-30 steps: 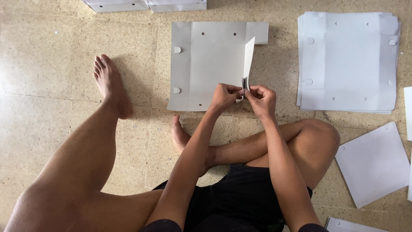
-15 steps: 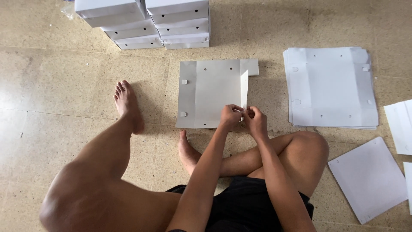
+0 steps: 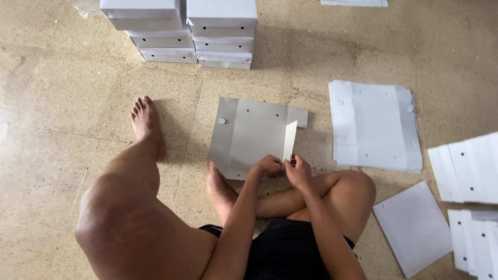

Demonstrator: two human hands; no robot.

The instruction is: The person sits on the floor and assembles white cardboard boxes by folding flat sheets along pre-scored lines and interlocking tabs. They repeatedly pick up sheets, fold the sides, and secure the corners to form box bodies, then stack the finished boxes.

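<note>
We pinch the raised side flap [image 3: 289, 141] of the flat box blank [image 3: 249, 136] with left hand [image 3: 268, 166] and right hand [image 3: 299, 171]; blank extends away, forward-left.

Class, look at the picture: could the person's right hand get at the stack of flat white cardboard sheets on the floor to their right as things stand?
Probably yes: nothing lies between the right hand and the stack of flat sheets, though both hands now pinch the raised flap.

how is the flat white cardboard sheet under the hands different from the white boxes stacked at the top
The flat white cardboard sheet lies unfolded on the floor; the stacked white cardboard boxes are fully formed. The sheet is single, with one flap raised between the left hand and right hand; the boxes sit piled in two columns, untouched. Both are white with small round holes.
</note>
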